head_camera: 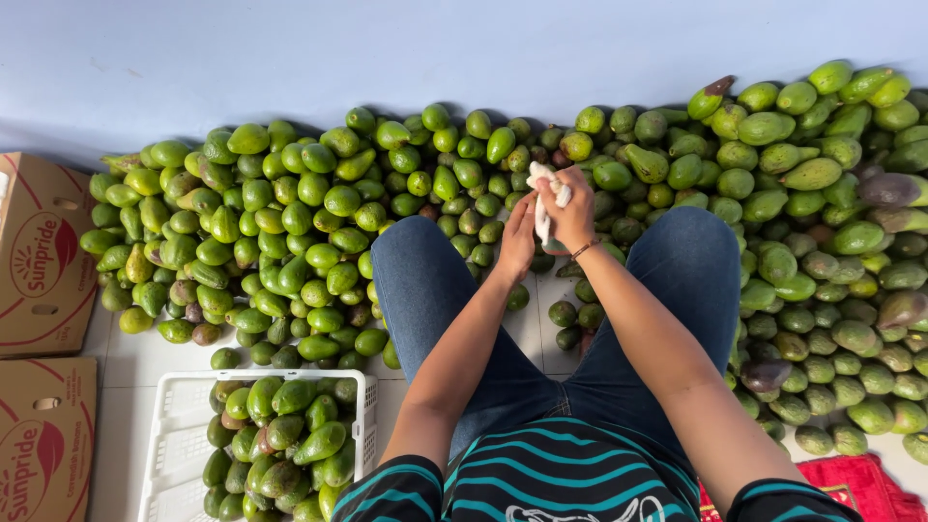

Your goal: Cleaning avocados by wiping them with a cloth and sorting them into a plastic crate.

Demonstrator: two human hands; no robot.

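Two hands raised over the far avocado heap, right hand gripping a white cloth, left hand flat against it, wrapped item hidden, brown cartons cut off left, white crate near left

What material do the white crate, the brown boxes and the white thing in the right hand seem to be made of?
White crate: likely moulded plastic, with slotted lattice walls. Brown boxes: matte corrugated cardboard, with punched handle holes. White thing in the right hand: probably soft cloth, as it bunches and folds.

Crumpled white cloth above avocado pile
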